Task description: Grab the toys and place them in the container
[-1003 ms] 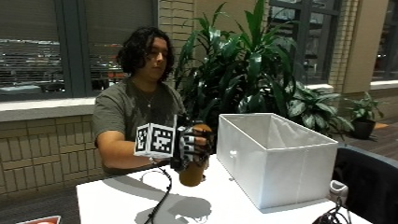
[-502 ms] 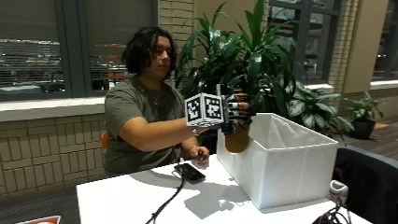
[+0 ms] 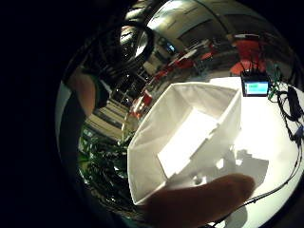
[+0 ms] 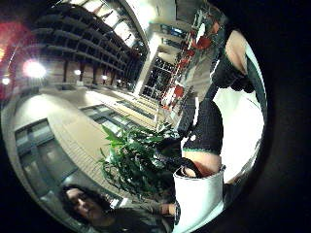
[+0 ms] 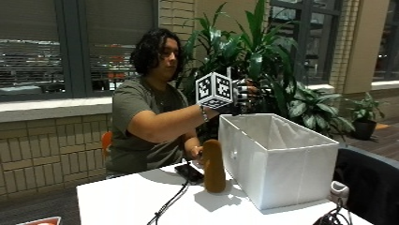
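See the hand (image 5: 244,96) raised above the container (image 5: 280,159), over the rim at the corner nearest the person. Read the grip as open: fingers (image 4: 209,126) stretched out in the thumb-side palm view, with nothing between them, though half hidden from outside. Find the toy (image 5: 214,166), brown and long, upright outside the container, just beside its wall and near a phone (image 5: 189,172); cannot tell whether resting on the table (image 5: 118,201) or just above it. Look down through the little-finger palm view into the container's white inside (image 3: 190,137): no toy to be seen there. Judge the step, then, as fetching the toy for a placing not yet done. To do it well, bring the hand down beside the wall rather than across the rim, so as not to knock the soft side. Close round the toy's middle, keeping it upright, clear of the phone and its cable. Lift straight up, well past the rim, before moving across. Let go only once fully over the opening, low enough inside to avoid a bounce back out.
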`<state>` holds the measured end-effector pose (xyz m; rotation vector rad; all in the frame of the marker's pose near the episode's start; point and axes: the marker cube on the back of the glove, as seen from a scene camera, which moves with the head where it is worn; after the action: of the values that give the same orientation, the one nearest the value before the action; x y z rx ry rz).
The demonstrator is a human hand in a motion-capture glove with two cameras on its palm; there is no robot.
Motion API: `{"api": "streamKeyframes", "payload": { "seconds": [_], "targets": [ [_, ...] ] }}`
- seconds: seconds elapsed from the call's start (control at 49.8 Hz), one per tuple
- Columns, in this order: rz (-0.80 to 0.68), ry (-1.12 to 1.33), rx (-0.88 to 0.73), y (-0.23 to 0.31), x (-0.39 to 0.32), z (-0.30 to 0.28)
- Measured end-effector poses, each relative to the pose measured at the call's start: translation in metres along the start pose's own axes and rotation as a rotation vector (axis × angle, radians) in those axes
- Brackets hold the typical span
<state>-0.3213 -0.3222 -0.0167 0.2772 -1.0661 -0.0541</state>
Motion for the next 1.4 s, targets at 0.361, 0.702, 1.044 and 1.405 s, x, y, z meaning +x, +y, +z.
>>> {"api": "streamKeyframes", "payload": {
  "seconds": [0.361,0.702,1.044,1.405],
  "targets": [
    [-0.018,0.030,-0.091,0.014,-0.003,-0.002],
    [-0.068,0.225,-0.350,0.091,0.064,-0.055],
    [-0.183,0.776,-0.648,0.144,0.202,-0.050],
    [-0.288,1.194,-0.592,0.123,0.246,-0.038]
  ]
}}
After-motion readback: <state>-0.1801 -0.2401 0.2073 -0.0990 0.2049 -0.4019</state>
